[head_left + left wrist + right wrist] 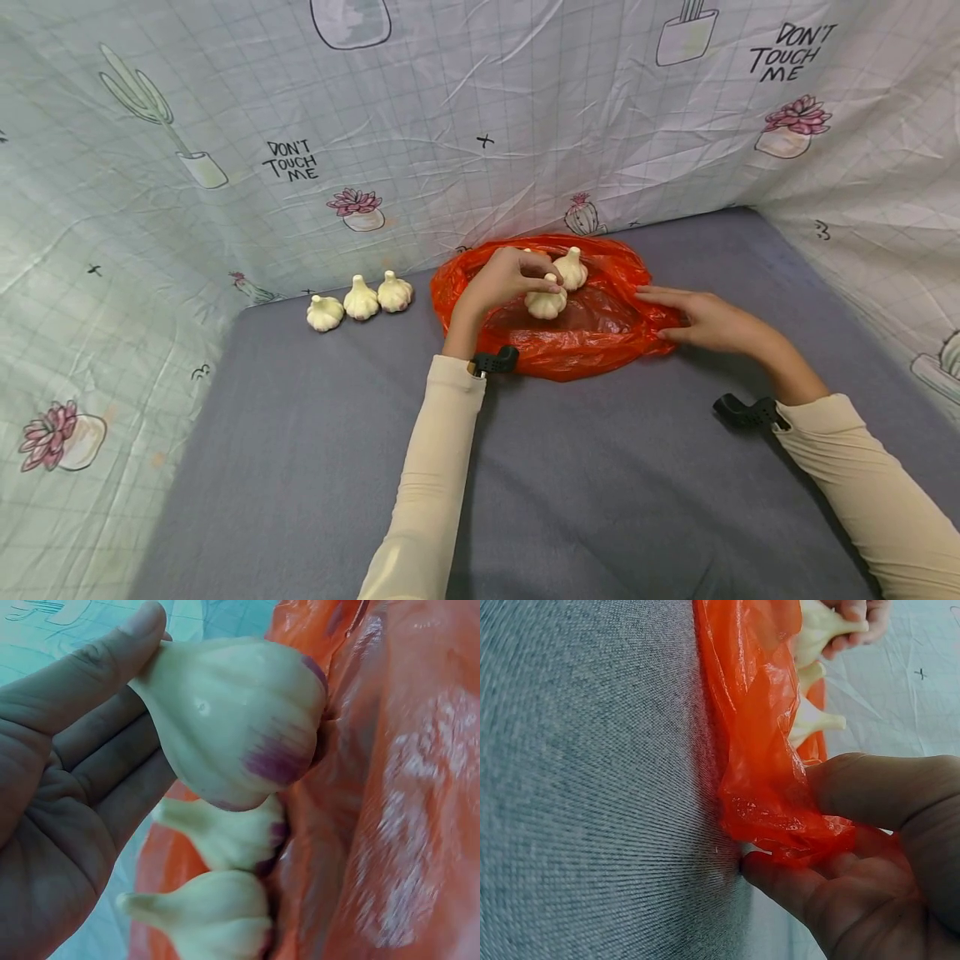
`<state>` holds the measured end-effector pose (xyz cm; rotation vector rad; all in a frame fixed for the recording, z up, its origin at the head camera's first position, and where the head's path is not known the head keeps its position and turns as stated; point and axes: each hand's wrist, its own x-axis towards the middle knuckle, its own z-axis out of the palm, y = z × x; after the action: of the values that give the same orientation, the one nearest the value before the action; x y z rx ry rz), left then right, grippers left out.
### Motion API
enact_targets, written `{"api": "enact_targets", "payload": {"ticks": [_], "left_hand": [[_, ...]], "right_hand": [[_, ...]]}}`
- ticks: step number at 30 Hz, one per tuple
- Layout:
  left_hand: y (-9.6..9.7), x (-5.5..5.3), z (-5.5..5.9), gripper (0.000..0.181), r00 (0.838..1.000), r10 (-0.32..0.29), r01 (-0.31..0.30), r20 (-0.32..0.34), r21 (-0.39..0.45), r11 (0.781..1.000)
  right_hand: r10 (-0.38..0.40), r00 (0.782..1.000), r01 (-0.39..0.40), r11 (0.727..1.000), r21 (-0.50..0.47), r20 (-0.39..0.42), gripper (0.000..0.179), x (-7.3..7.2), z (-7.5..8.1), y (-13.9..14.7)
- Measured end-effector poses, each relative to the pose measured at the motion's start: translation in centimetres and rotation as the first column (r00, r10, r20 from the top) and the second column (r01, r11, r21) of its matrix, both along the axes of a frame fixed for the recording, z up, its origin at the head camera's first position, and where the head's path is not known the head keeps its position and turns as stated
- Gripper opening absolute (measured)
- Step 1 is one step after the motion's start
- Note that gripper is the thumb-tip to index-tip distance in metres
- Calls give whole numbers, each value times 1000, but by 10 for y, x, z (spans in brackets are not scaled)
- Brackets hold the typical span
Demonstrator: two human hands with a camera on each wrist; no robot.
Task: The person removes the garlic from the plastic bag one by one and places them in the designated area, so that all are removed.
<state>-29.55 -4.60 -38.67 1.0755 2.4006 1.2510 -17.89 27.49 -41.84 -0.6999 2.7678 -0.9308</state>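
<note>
My left hand (501, 283) pinches a garlic bulb (546, 302) by its stem between thumb and fingertips, above the opening of a red plastic bag (558, 362). In the left wrist view the held garlic bulb (240, 720) is pale with purple patches. Two more bulbs lie in the bag: one garlic bulb (572, 271) shows plainly in the head view, the other is mostly behind the left hand. At the bag's right edge, my right hand (708, 321) holds the crumpled plastic between thumb and fingers, seen close in the right wrist view.
Three garlic bulbs (361, 298) stand in a row on the grey cloth surface (322, 450), left of the bag, near the back. A patterned fabric sheet (450, 108) rises behind and at both sides.
</note>
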Motion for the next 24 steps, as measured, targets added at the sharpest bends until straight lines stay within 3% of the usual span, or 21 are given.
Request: {"api": "enact_targets", "payload": {"ticks": [11,16,24], "left_hand": [[-22,9,16,20,997,66,-68,-38,-58,996],[-33,11,21,17,995,65,-71,-78,-76,995],[-56,18,29,12,995,77,-82,-66,-77,994]], "right_hand": [[6,1000,-6,1000,14,2,60,-1,0,0],[9,1000,-9,1000,17,-1,59,-2,1,0],[-1,1000,1,1000,12,15,60,-1,1,0]]}}
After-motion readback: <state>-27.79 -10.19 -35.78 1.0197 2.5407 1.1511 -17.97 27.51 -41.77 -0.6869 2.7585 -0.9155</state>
